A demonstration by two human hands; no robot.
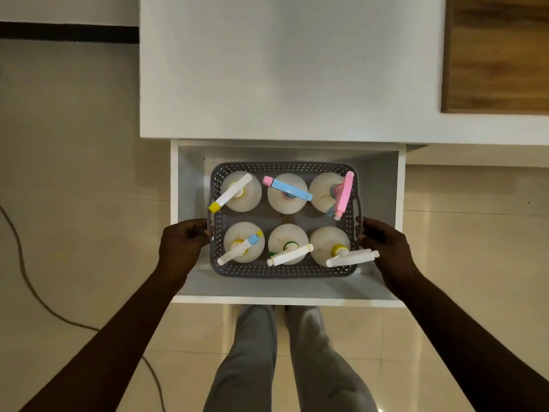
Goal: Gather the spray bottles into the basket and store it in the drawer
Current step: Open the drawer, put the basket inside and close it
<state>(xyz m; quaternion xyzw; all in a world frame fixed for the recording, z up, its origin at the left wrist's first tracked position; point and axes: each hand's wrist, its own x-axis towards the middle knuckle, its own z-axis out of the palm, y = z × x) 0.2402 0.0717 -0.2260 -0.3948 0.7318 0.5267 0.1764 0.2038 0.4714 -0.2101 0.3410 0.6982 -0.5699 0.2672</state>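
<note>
A grey perforated basket (283, 272) sits inside the open white drawer (285, 300), seen from above. Several white spray bottles stand upright in it in two rows, among them one with a blue and pink head (286, 190), one with a pink head (343, 193) and one with a yellow cap and white head (349, 255). My left hand (184, 240) is closed on the basket's left handle. At the right handle, my right hand (381, 240) grips the same way.
The drawer is pulled out from a white cabinet (285, 69). A wooden panel (496, 52) lies at the upper right. A dark cable (29, 281) runs across the tiled floor on the left. My legs (285, 361) stand just below the drawer front.
</note>
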